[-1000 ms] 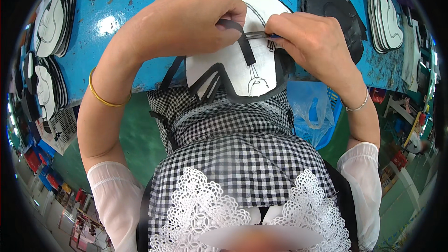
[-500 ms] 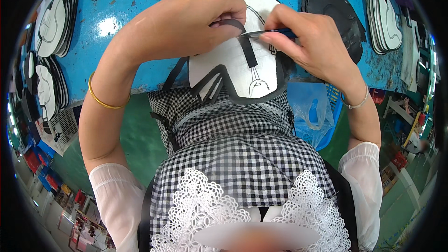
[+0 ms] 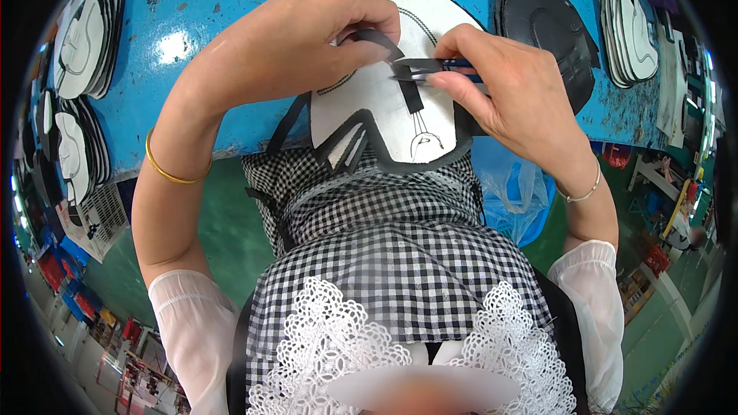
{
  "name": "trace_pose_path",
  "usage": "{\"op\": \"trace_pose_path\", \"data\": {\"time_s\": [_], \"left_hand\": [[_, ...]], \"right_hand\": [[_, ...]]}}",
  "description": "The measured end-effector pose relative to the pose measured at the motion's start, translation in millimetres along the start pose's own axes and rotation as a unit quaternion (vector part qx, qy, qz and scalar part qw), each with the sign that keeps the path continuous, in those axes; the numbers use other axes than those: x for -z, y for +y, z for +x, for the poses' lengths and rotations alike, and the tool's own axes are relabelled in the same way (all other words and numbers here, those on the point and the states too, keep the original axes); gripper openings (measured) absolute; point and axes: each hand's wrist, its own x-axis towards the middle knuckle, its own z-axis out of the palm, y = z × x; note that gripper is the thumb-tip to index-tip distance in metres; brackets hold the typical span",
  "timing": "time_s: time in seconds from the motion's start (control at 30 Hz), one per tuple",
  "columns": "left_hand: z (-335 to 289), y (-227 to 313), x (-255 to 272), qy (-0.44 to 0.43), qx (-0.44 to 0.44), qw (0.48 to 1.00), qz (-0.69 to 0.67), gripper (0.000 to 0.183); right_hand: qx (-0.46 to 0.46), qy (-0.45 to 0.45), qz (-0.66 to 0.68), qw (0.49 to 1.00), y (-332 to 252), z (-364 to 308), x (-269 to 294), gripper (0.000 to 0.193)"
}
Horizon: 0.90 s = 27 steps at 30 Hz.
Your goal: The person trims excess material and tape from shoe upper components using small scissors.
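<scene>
On the blue table before me lies a stack of white panels [image 3: 440, 119] with black edges, curved at the far end and notched near me; line drawings and stitching show on the top one. A narrow black strip [image 3: 412, 98] runs down its middle. My left hand [image 3: 327, 38] is closed, pinching the strip's upper, curled part between thumb and fingers. From the right, my right hand [image 3: 511, 88] grips a pair of small dark-handled snips [image 3: 415, 69]. Their blades are spread apart, pointing left at the strip just beside my left fingertips.
Black oval panels [image 3: 538, 23] are piled right of the stack. More white panels [image 3: 630, 42] stand at the far right, and others [image 3: 92, 38] at the left. Below the table's near edge, a clear plastic bag [image 3: 523, 188] hangs in a blue basket [image 3: 542, 223].
The snips' blades, close together across the strip before, are now spread apart. My right hand has shifted slightly toward me. My left hand keeps its pinch, moving only a little.
</scene>
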Motion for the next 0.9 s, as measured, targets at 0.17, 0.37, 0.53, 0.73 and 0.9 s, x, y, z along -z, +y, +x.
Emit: {"op": "trace_pose_path", "data": {"time_s": [0.17,0.37,0.53,0.73,0.9], "left_hand": [[-2,-2,0,0.004,-0.008,1.0,0.016,0.011],[-2,-3,-2,0.014,-0.012,1.0,0.016,0.012],[-4,-8,-4,0.019,-0.027,0.999,0.016,0.013],[-5,-9,-5,0.021,-0.027,0.999,0.023,0.015],[-6,-11,-9,0.049,-0.047,0.998,0.017,0.014]], "right_hand": [[0.002,-0.011,0.022,1.0,4,9,-7,0.03],[-0.03,-0.021,0.041,0.999,5,4,-6,0.029],[-0.014,-0.011,0.056,0.998,4,11,-5,0.03],[-0.061,-0.062,0.062,0.994,5,13,-3,0.029],[-0.068,-0.012,0.118,0.991,10,2,-8,0.026]]}}
